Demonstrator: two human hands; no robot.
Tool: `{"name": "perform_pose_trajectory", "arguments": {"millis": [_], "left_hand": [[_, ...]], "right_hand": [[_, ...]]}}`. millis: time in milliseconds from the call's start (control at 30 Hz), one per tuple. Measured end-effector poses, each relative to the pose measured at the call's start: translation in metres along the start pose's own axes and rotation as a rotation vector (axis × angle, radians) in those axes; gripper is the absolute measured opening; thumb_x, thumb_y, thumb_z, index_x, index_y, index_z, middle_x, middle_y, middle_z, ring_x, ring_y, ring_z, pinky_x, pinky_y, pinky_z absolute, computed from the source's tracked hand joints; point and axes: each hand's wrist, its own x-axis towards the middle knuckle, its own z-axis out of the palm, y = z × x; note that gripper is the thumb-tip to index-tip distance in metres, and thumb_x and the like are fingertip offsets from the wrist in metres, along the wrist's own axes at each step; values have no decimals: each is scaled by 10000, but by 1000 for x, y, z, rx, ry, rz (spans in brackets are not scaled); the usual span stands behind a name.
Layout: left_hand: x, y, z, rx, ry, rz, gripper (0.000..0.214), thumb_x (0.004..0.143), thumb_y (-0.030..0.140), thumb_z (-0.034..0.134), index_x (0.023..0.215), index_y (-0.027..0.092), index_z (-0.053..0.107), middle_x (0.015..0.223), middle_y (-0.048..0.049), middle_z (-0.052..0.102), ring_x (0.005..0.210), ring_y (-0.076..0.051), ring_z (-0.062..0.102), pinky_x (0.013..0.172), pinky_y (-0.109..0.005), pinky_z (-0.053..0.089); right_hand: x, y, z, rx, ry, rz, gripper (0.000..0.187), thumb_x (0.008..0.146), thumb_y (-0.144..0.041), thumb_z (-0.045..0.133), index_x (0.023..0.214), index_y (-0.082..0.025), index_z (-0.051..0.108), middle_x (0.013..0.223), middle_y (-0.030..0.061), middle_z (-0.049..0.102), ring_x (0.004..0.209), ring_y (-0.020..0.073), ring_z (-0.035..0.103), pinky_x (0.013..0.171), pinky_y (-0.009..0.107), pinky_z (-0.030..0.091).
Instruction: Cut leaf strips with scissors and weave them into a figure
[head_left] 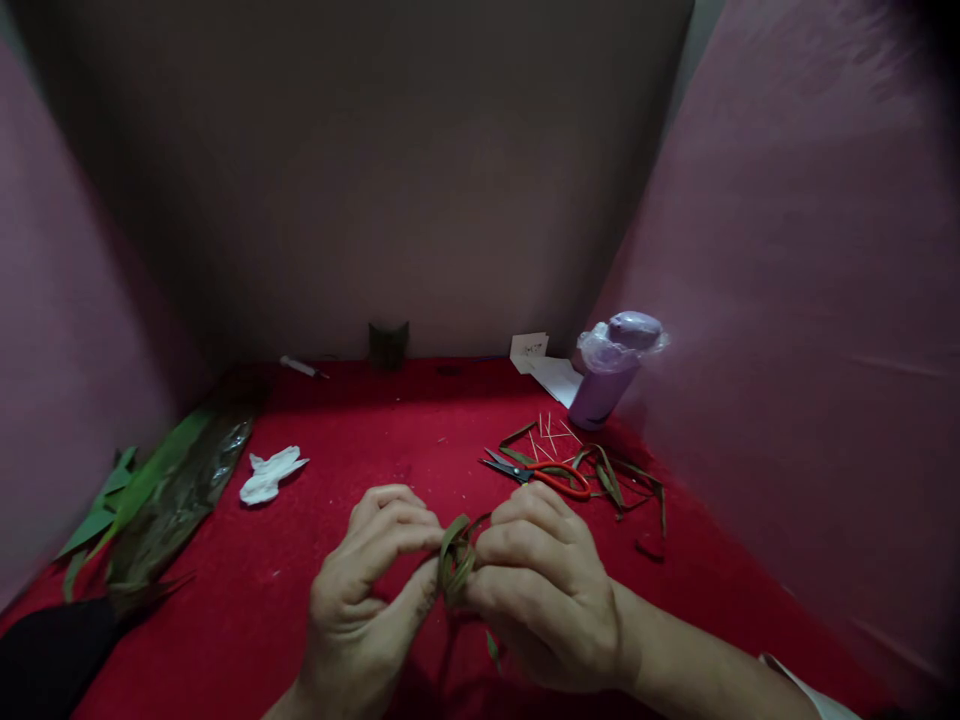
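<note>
Both hands meet low in the middle of the view over a red cloth (375,440). My left hand (371,590) and my right hand (544,590) are closed, fingers pinched from either side on a small looped bundle of green leaf strip (455,560). A leaf end hangs down below my right hand. Red-handled scissors (547,476) lie just beyond my right hand, not touched.
Leaf scraps (622,480) and thin wooden sticks (547,435) lie by the scissors. A purple bottle (611,370) and white paper (551,372) stand at the back right. A crumpled white tissue (268,474) and long green leaves (150,490) lie left. Pink walls enclose the space.
</note>
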Motion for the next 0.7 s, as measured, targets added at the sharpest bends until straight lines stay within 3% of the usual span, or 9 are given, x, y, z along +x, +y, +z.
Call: {"name": "perform_pose_trajectory", "arguments": {"millis": [133, 267, 500, 700], "left_hand": [[0, 2, 0, 6, 9, -13, 252, 725, 32, 623, 883, 227, 600, 766, -2, 623, 845, -186, 519, 767, -343, 436], [0, 4, -1, 25, -5, 0, 246, 726, 37, 621, 886, 224, 603, 759, -6, 636, 843, -191, 530, 766, -353, 440], [1, 4, 0, 23, 6, -14, 236, 719, 42, 626, 863, 229, 607, 754, -3, 642, 823, -190, 547, 759, -352, 444], [1, 3, -1, 10, 20, -19, 236, 717, 59, 625, 872, 237, 620, 750, -11, 646, 811, -203, 560, 743, -368, 458]], "right_hand": [[-3, -2, -1, -173, 124, -156, 94, 769, -62, 531, 764, -128, 599, 670, 47, 666, 624, 147, 578, 516, 272, 446], [-7, -5, 3, -246, 222, -129, 142, 741, -15, 548, 726, -157, 558, 626, 11, 672, 568, 119, 604, 484, 235, 457], [-7, -3, 10, -201, 144, -144, 21, 769, -97, 559, 751, -104, 567, 595, 50, 670, 496, 130, 583, 448, 253, 449], [0, 0, 3, -187, 97, -247, 132, 814, -125, 518, 771, -62, 625, 639, 72, 677, 529, 149, 599, 431, 266, 455]]}}
